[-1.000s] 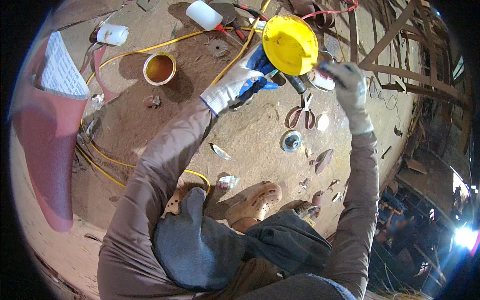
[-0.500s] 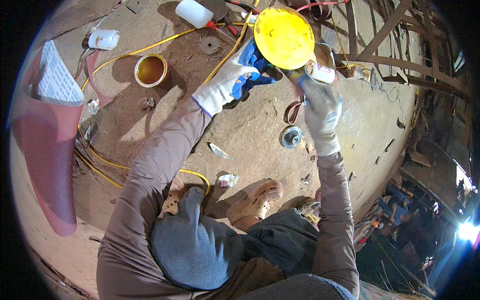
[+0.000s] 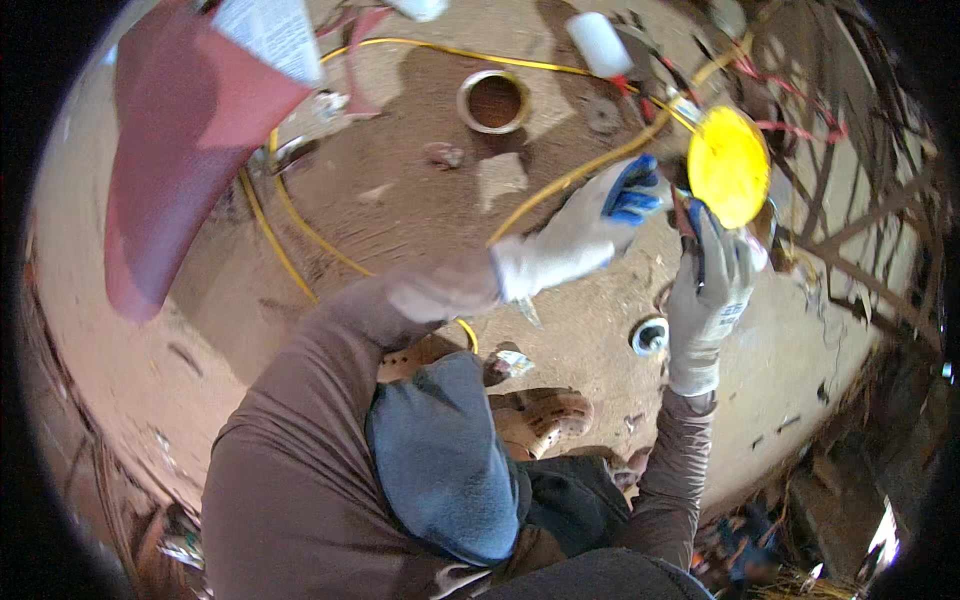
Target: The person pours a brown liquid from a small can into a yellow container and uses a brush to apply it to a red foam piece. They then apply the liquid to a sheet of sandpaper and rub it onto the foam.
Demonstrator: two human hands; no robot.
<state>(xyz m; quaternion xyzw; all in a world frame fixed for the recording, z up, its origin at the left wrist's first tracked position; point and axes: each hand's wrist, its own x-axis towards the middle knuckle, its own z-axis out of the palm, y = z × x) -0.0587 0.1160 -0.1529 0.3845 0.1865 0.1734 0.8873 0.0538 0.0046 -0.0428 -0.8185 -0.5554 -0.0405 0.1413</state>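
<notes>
My left hand [image 3: 604, 212], in a white glove with blue palm, reaches right across the floor. Its fingers are half curled, the thumb apart, and I see nothing in them. Close to its fingertips is my right hand [image 3: 712, 272], gloved alike, its fingers closed on a small reddish-brown strip [image 3: 682, 218]. A round bright yellow disc [image 3: 728, 167] stands tilted just above the right fingers; whether they touch it is unclear. Behind the right hand, the rim of a tin [image 3: 770, 222] partly shows.
A large maroon sheet [image 3: 190, 170], rolled into a cone, stands at left. An open tin [image 3: 493, 102] is at the back, a white bottle [image 3: 600, 45] with red cap beyond. Yellow hose [image 3: 570, 180] snakes over the floor. A small round metal part [image 3: 650, 336] lies below my right hand.
The view has swung, so the floor things appear farther right. My left hand has drawn away from the yellow disc's edge. My right hand has come up close beneath the disc.
</notes>
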